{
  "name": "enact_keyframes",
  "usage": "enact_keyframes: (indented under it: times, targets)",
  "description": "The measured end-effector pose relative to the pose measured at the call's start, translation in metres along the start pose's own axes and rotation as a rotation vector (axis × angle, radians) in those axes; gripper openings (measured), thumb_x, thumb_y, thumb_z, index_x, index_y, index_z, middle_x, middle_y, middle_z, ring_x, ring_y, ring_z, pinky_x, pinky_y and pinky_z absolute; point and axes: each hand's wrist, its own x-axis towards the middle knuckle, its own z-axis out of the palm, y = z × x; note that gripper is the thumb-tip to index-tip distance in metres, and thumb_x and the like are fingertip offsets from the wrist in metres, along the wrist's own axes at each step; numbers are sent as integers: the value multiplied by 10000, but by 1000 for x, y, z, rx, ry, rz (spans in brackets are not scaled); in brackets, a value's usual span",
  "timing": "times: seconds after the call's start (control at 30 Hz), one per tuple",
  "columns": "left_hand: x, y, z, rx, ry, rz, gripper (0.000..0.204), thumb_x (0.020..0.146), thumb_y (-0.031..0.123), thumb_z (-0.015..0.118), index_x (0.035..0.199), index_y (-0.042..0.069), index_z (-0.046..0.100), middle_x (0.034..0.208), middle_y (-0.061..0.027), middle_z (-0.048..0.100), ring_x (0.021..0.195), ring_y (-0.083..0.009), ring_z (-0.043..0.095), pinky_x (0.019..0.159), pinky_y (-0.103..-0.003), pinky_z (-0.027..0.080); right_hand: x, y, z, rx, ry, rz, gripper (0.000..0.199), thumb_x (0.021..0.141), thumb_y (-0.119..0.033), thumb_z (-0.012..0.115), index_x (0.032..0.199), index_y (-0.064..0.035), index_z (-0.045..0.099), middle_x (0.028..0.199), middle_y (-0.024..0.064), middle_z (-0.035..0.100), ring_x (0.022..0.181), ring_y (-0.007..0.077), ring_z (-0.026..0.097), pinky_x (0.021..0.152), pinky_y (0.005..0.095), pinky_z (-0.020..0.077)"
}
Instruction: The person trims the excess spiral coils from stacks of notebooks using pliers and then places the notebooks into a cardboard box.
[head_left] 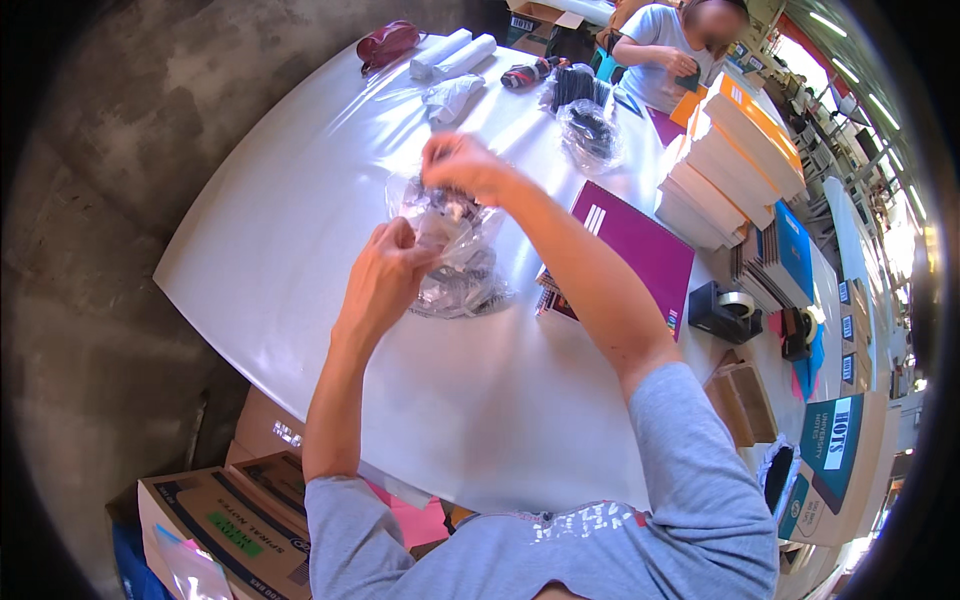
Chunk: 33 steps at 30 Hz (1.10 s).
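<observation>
A clear plastic bag [462,270] with small dark and whitish pieces inside, too jumbled to name, lies on the white table [290,250] in front of me. My left hand [388,262] is closed on the near left edge of the bag, thumb and fingers pinching the plastic. Over the bag's far end, my right hand [468,168] is raised with its fingers drawn together. It is slightly blurred, and what its fingertips hold is hidden. To the right of the bag, a purple spiral notebook [640,250] lies on other notebooks, partly under my right forearm.
Farther off are a clear bag of black coils [590,135], white wrapped bundles [455,57] and a dark red pouch [390,45]. Tall notebook stacks [745,140] and a tape dispenser [725,312] stand right. Cartons [225,530] sit lower left. A person [670,50] works across the table.
</observation>
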Motion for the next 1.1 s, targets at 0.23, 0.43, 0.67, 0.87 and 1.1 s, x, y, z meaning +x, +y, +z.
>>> enact_keyframes:
  times: [0.23, 0.43, 0.67, 0.87, 1.1]
  targets:
    - [-55, 30, -1, -95, 97, -84, 205, 679, -12, 721, 850, 98, 708, 782, -70, 468, 727, -228, 491, 602, -327, 425, -60, 44, 62, -1075, -169, 96, 479, 739, -154, 611, 1205, -131, 503, 1366, 102, 377, 1259, 320, 381, 970, 527, 361]
    - [-47, 44, -10, -126, 44, -126, 191, 662, 25, 753, 838, 75, 701, 797, -69, 435, 722, -217, 455, 620, -332, 412, -95, -44, -5, -902, -240, -128, 471, 696, -113, 679, 1154, -91, 571, 1016, 147, 636, 918, 296, 620, 818, 405, 476]
    - [-62, 19, -28, -69, 68, -116, 216, 615, 69, 800, 773, 34, 656, 786, -69, 381, 705, -216, 418, 609, -329, 371, -328, -27, -123, -388, 149, 47, 324, 772, 62, 535, 1076, -26, 606, 1080, 53, 620, 973, 152, 571, 867, 303, 465]
    - [-47, 28, -23, -60, -18, -95, 331, 578, 140, 834, 842, 35, 663, 887, -73, 459, 790, -246, 455, 662, -327, 406, -451, 178, -218, -830, 880, 619, 402, 701, -131, 684, 1090, -92, 590, 997, 153, 636, 1026, 307, 582, 893, 375, 457]
    - [-26, 72, -3, 451, -46, -204, 416, 605, 265, 825, 978, 142, 689, 1127, -16, 536, 1058, -238, 447, 913, -460, 323, -405, 238, -214, -1009, 977, 663, 320, 696, -201, 720, 990, -99, 648, 884, 157, 628, 887, 312, 609, 787, 391, 484]
